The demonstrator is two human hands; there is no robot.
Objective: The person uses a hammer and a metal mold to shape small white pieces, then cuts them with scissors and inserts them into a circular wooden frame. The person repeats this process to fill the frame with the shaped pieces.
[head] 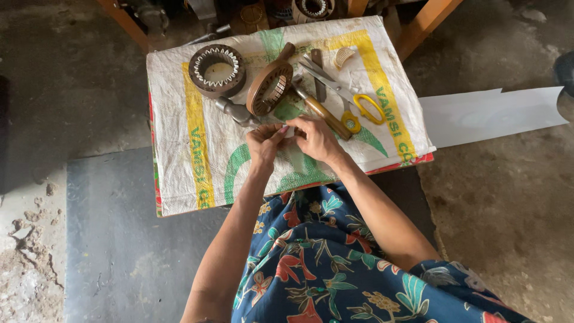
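Small pale strip [292, 133] pinched between both hands, left [265, 143] and right [315, 136]; hammer [236, 112] just beside

One package is seen: a woven plastic sack [179, 119], laid flat as a cover over the table. It is rectangular and off-white, crossed by two yellow bands, one toward each end, with green curved shapes printed between them. Dark lettering runs along the yellow bands. A red edge shows beneath the sack's near side. No labels, signs or screens are seen.
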